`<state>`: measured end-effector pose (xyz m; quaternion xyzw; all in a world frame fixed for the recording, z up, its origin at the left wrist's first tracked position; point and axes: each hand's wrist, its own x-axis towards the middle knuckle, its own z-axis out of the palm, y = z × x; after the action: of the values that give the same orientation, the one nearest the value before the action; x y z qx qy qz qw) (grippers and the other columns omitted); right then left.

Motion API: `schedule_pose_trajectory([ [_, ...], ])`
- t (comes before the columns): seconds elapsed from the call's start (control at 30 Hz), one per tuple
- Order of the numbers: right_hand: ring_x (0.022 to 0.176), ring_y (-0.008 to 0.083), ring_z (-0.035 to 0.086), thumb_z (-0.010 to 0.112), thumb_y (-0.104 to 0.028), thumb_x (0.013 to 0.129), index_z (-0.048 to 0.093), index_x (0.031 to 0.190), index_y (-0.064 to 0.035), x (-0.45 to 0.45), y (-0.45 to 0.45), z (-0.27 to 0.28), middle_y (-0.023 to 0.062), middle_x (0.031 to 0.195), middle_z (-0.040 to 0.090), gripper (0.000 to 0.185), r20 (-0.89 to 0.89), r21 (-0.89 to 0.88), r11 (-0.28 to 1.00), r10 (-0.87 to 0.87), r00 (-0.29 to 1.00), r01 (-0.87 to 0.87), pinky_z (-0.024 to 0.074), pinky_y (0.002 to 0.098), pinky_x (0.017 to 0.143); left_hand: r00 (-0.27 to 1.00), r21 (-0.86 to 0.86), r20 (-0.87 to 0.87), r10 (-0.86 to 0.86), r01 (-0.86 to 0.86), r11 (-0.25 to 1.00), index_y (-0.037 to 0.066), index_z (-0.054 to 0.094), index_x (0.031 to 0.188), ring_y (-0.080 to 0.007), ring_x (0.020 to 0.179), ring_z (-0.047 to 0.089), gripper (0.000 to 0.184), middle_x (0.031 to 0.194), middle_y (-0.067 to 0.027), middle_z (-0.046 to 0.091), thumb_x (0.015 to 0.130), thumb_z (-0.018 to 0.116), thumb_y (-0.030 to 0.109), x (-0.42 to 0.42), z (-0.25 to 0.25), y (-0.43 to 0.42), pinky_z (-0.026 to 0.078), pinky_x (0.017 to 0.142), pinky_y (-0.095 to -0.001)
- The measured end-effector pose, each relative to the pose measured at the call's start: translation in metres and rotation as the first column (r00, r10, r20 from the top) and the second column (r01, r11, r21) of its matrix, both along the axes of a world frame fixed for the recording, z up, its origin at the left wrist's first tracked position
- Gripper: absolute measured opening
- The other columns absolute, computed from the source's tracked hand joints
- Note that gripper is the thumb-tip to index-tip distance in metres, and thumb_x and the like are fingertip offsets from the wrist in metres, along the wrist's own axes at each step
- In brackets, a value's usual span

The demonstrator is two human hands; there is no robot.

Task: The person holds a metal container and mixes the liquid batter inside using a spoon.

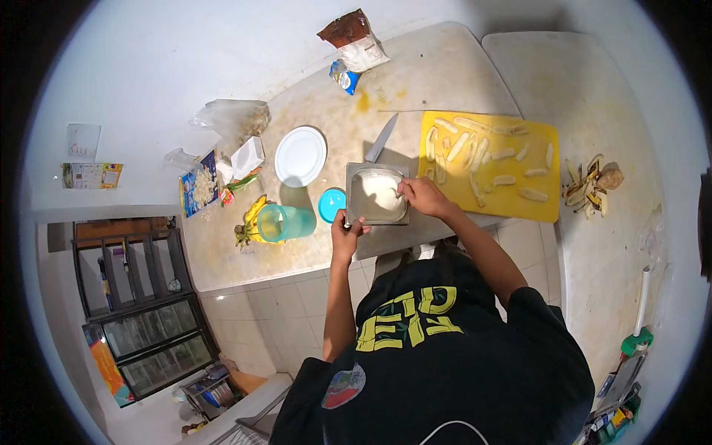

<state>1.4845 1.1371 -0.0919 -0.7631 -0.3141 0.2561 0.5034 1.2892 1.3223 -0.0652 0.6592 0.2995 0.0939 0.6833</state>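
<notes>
Across the pale tabletop point(445, 70), the yellow board point(515, 208) of banana pieces point(532, 194) lies right of the metal pan point(378, 166). My left hand point(345, 241) clamps its near-left corner. My right hand point(423, 196) seems to be mixing the white contents point(380, 194), work calling for a steady pan; whether that grip closes on a utensil, I can't tell.

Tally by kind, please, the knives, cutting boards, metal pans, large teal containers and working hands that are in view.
Knife: 1
Cutting board: 1
Metal pan: 1
Large teal container: 1
Hands: 2 (left hand, right hand)
Total: 6
</notes>
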Motion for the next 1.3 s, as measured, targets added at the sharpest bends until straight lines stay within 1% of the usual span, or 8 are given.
schedule_pose_trajectory([
  [0.07,0.085,0.0466,0.063,0.050,-0.023,0.101,0.066,0.099,-0.0006,0.000,-0.001,0.009,0.0251,0.089,0.067,0.028,-0.217,0.022,0.996,-0.084,0.973,0.090,0.0494,0.0510,0.077,1.000,-0.001,-0.008,-0.006,0.006,1.000,0.002,0.051,0.103,-0.0175,0.083,0.066,0.014,0.105,-0.0077,0.061,0.096,0.063,0.000,-0.001,0.002,0.001,0.064,0.074,-0.0347],
  [0.17,0.087,0.0462,0.064,0.050,-0.025,0.101,0.066,0.101,-0.0013,0.002,0.002,0.000,0.0247,0.089,0.068,0.029,0.250,0.040,0.997,-0.069,0.966,0.061,0.0499,0.0511,0.078,0.999,-0.015,-0.042,-0.011,0.010,1.000,0.001,0.053,0.108,-0.0176,0.083,0.066,0.015,0.107,-0.0077,0.061,0.097,0.063,0.002,-0.001,0.002,0.001,0.064,0.075,-0.0340],
  [0.27,0.088,0.0457,0.064,0.052,-0.027,0.101,0.067,0.100,-0.0023,0.002,-0.001,0.011,0.0244,0.090,0.068,0.029,0.095,-0.031,0.992,0.124,0.988,-0.121,0.0504,0.0514,0.079,1.000,-0.046,-0.009,0.021,-0.022,0.999,0.001,0.054,0.118,-0.0173,0.083,0.066,0.022,0.109,-0.0080,0.062,0.098,0.063,0.005,-0.002,0.001,0.001,0.064,0.075,-0.0336],
  [0.37,0.089,0.0449,0.065,0.053,-0.028,0.100,0.069,0.098,-0.0033,-0.001,0.007,0.004,0.0231,0.090,0.069,0.029,0.197,0.094,0.989,-0.131,0.972,0.114,0.0507,0.0512,0.079,0.998,-0.066,-0.043,0.042,-0.044,0.997,0.001,0.050,0.126,-0.0193,0.084,0.064,0.033,0.115,-0.0118,0.060,0.097,0.064,0.007,-0.004,-0.002,0.004,0.063,0.077,-0.0348],
  [0.63,0.090,0.0388,0.068,0.051,-0.028,0.100,0.071,0.108,-0.0110,0.000,0.022,0.036,0.0140,0.100,0.071,0.027,0.378,-0.136,0.990,0.087,0.922,-0.038,0.0530,0.0484,0.077,0.995,-0.092,-0.095,0.029,-0.037,0.995,0.001,0.051,0.125,-0.0169,0.081,0.064,0.034,0.105,-0.0104,0.062,0.098,0.065,0.016,-0.009,-0.026,0.017,0.062,0.076,-0.0346],
  [0.87,0.099,0.0247,0.069,0.055,-0.033,0.097,0.074,0.110,-0.0209,-0.026,0.051,0.020,0.0003,0.108,0.072,0.027,0.658,-0.357,0.909,0.409,0.632,-0.216,0.0495,0.0413,0.085,0.995,-0.258,-0.091,-0.048,0.023,0.966,0.004,0.053,0.114,-0.0217,0.080,0.071,0.028,0.101,-0.0096,0.065,0.097,0.068,0.019,-0.007,-0.034,0.033,0.062,0.073,-0.0354],
  [1.0,0.097,0.0239,0.061,0.064,-0.029,0.090,0.075,0.105,-0.0223,-0.023,0.048,0.008,-0.0023,0.095,0.070,0.020,0.798,-0.020,0.999,-0.014,0.602,0.049,0.0443,0.0402,0.086,0.992,-0.295,-0.068,-0.108,0.084,0.952,0.005,0.054,0.106,-0.0211,0.075,0.072,0.025,0.094,-0.0072,0.066,0.095,0.071,0.019,-0.007,-0.040,0.043,0.063,0.067,-0.0337],
  [1.3,0.103,0.0204,0.057,0.070,-0.029,0.089,0.077,0.106,-0.0189,-0.041,0.058,0.022,-0.0022,0.093,0.072,0.020,0.747,-0.111,0.984,-0.008,0.665,0.137,0.0387,0.0395,0.090,0.955,-0.231,-0.052,-0.294,0.274,0.933,0.001,0.054,0.112,-0.0194,0.079,0.070,0.037,0.098,-0.0085,0.065,0.088,0.079,0.015,0.007,-0.043,0.071,0.060,0.065,-0.0320],
])
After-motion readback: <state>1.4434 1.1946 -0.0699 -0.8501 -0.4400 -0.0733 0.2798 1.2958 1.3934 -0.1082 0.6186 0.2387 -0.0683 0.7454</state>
